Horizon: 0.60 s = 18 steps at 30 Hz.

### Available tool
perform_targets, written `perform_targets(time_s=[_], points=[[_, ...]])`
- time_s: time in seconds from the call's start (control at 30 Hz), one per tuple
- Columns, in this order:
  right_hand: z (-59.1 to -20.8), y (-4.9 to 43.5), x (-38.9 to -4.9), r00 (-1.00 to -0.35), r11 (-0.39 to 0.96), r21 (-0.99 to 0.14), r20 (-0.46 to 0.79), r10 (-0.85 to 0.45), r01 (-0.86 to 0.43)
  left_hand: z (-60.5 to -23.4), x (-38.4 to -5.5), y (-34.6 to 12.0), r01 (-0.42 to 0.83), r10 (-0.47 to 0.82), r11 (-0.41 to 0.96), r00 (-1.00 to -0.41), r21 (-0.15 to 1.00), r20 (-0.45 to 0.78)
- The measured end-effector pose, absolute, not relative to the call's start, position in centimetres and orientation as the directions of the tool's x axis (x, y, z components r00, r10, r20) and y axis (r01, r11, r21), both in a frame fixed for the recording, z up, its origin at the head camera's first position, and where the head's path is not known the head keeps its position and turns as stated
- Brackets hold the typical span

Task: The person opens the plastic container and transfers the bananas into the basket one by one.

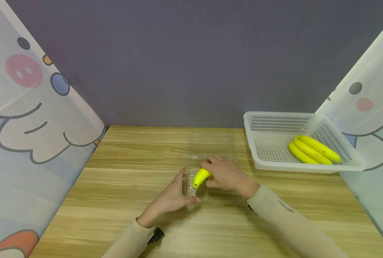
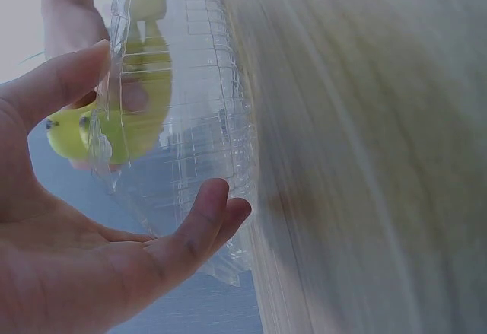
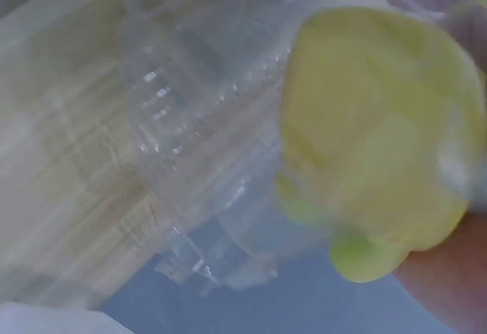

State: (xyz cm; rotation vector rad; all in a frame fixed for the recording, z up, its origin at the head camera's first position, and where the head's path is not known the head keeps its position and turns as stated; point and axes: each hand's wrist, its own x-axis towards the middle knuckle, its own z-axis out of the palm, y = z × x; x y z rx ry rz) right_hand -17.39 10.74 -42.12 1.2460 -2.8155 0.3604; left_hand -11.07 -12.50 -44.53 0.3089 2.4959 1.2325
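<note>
A yellow banana is in my right hand, which grips it from above, its dark tip pointing toward me and left. Beneath it lies a clear plastic box, its hinged lid folded open toward the back. My left hand holds the box's left end, thumb at the near side and fingers along the far side. The left wrist view shows the thumb right at the rim and the fingertips low by the wall. Close up in the right wrist view, the banana looks blurred.
A white slotted basket at the back right holds several bananas. The wooden table meets a dark grey panel behind and cartoon-printed panels at both sides.
</note>
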Motion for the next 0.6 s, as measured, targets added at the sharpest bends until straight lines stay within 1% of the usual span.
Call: perform_targets(time_s=[0.6], points=[[-39.7,11.5,-17.3,-0.649,0.627,-0.171,0.225,-0.726,-0.760,-44.6,-11.1,-12.6,0.046,0.339,0.607,-0.918,0.793,-0.206]])
